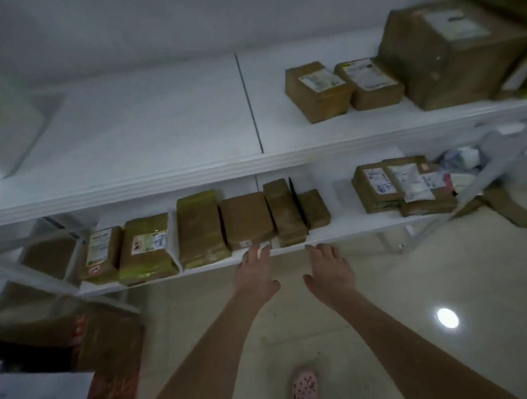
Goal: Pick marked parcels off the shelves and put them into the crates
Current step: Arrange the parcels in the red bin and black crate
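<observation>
- Two hands reach toward the lower shelf [344, 222]. The left hand [254, 276] and the right hand [330, 269] both have their fingers straight and spread, and neither holds anything.
- Left fingertips [254, 251] lie at the front edge of parcel 4 [246, 220]; blur hides whether they touch it. The right fingertips reach the shelf's front lip, just below parcel 5 [285, 212].
- Six brown parcels line the lower shelf ahead of the hands. Counting from the left, the others are parcel 1 [101, 253], parcel 2 [147, 248], parcel 3 [201, 228] and parcel 6 [314, 209].
- Parcels 1 and 2 carry labels on the face turned to the camera, and parcel 4 has a small one at its front edge. The print is too blurred to read.
- One thin black divider [297, 203] stands between parcels 5 and 6.
- One more brown parcel [50, 253] sits at the far left behind a shelf post, blurred.
- Farther right on the same shelf, at least two labelled parcels [374, 190] sit pressed together. One white pouch [409, 182] lies over them.
- On the upper shelf [160, 119], two small parcels [317, 91] lie side by side, touching, with labels on top. One big box [450, 52] stands just beside them to the right.
- One white object [5, 127] lies at the left end of the upper shelf, too blurred to name.
- On the floor [383, 299] are one pink clog [304, 386], one carton [111, 344] at the lower left, and one brown parcel [513, 210] at the right.
</observation>
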`<state>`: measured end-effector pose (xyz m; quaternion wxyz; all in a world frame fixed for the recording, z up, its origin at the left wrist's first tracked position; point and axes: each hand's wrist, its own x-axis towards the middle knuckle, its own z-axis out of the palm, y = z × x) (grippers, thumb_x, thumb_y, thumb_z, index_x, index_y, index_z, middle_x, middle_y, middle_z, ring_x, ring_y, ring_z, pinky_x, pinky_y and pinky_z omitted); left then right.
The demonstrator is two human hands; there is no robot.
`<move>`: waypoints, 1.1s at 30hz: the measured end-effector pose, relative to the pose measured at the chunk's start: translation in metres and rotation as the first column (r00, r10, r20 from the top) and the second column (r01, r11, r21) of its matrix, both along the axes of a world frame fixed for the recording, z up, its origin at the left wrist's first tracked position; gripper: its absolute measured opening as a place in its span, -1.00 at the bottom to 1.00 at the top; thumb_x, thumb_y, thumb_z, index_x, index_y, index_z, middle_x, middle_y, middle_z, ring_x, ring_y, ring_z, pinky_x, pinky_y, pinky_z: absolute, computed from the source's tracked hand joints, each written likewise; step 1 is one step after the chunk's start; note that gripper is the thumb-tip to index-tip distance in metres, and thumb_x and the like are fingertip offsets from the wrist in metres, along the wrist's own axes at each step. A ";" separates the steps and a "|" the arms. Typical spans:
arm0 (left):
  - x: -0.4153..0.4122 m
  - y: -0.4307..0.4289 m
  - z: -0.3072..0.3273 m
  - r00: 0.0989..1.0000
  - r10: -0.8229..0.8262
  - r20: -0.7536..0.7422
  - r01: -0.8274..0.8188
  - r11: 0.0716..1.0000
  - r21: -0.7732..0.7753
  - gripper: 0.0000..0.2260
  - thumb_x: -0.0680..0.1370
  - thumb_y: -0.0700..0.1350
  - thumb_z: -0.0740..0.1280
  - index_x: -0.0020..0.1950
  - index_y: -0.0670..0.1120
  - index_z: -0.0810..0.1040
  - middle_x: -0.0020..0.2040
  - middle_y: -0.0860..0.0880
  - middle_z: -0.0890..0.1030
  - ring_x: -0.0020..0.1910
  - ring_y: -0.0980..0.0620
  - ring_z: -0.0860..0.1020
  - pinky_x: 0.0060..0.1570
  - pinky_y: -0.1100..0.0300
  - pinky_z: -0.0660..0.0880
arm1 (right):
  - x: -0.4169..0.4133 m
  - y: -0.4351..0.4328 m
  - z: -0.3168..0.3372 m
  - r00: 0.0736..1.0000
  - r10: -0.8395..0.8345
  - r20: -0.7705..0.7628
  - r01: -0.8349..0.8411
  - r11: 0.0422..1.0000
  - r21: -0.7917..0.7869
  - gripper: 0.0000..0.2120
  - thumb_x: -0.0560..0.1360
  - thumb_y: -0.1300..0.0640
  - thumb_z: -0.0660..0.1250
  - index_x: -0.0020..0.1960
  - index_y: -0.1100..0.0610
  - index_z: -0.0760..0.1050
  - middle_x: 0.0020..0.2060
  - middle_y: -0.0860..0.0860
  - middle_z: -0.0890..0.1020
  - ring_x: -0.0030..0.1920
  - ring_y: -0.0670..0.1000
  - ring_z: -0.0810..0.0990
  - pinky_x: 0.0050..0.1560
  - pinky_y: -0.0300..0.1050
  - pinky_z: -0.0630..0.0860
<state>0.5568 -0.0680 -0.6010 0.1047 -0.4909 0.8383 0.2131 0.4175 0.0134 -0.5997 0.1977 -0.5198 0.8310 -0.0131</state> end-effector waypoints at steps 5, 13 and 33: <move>-0.094 -0.024 -0.028 0.996 -0.086 0.007 0.086 0.995 0.046 -0.28 0.49 -0.02 0.38 0.54 -0.06 0.06 0.53 -0.09 0.06 0.47 -0.10 0.17 0.35 0.05 0.30 | -0.082 -0.026 -0.025 0.996 -0.084 -0.004 0.084 0.994 0.063 -0.38 0.54 -0.01 0.28 0.51 0.03 0.10 0.44 0.04 0.26 0.44 0.10 0.21 0.37 -0.01 0.26; -0.198 -0.042 -0.082 0.995 -0.098 -0.005 0.098 0.986 0.133 -0.24 0.49 -0.06 0.39 0.55 -0.03 0.02 0.55 -0.04 0.01 0.45 -0.11 0.24 0.32 0.01 0.36 | -0.187 -0.063 -0.073 0.998 -0.063 -0.005 0.063 0.993 0.098 -0.37 0.54 -0.01 0.28 0.52 0.03 0.08 0.47 0.07 0.21 0.45 0.12 0.19 0.37 0.01 0.28; -0.352 -0.123 -0.241 0.901 0.426 0.078 -0.431 0.900 0.061 -0.44 0.58 -0.23 0.20 0.53 -0.14 0.05 0.50 -0.25 0.07 0.45 -0.24 0.20 0.34 -0.08 0.29 | -0.310 -0.183 -0.250 0.751 -0.074 0.657 0.064 0.997 0.039 -0.49 0.59 0.15 0.22 0.51 0.15 0.19 0.44 0.11 0.33 0.41 0.11 0.33 0.34 -0.10 0.28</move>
